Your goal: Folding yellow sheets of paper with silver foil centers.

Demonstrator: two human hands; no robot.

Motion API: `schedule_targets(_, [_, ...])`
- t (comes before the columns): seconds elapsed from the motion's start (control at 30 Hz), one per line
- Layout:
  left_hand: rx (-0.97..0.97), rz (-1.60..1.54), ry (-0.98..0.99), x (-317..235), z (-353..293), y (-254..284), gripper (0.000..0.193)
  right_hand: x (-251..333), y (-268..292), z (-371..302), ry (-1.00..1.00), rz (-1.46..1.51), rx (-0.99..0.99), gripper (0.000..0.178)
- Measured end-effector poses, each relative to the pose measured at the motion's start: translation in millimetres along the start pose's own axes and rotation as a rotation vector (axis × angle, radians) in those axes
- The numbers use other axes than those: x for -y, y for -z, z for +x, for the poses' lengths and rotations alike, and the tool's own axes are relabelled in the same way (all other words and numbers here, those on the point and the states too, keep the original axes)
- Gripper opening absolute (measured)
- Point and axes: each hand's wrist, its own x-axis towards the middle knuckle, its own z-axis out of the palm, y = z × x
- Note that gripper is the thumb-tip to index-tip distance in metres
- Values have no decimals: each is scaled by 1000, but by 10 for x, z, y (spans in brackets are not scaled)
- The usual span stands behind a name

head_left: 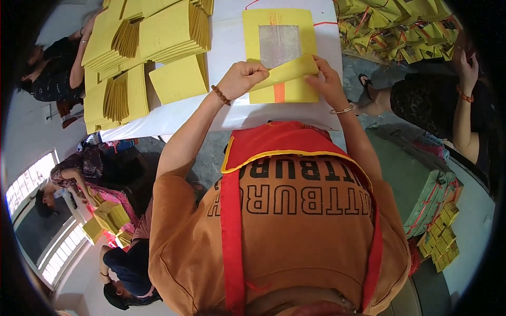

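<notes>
In front of me on the table lies a yellow paper sheet (252, 31) with a silver-grey square in its middle and orange-red marks. A yellow paper (289, 72) is held slanting across its lower half, folded or rolled into a band. My left hand (242, 80) pinches the left end of this paper, its fingers curled in. At the other end, my right hand (329, 83) has its fingers and thumb around the paper's edge. What lies under the slanting paper is hidden. A brown bead bracelet circles my left wrist, and a bangle my right.
Stacks of folded yellow paper (171, 31) cover the left of the white-covered table (226, 39). One folded yellow packet (179, 79) lies nearer my left arm. More yellow paper bundles (400, 26) are piled at the far right. Other people sit at both sides.
</notes>
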Motion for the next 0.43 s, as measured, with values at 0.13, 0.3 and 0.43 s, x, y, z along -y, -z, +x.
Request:
schedule_targets(0.13, [57,44,18,-115,-68,35,25,-80,11,19,-101,23,-4,35])
schedule_targets(0.3, [-107,551,-580,-121,-122,116,36,-173,-5,7,-198,258,-18,39])
schedule_targets(0.43, [-226,897,-721,239,9,141,46,-125,18,38,-326,377,13,35])
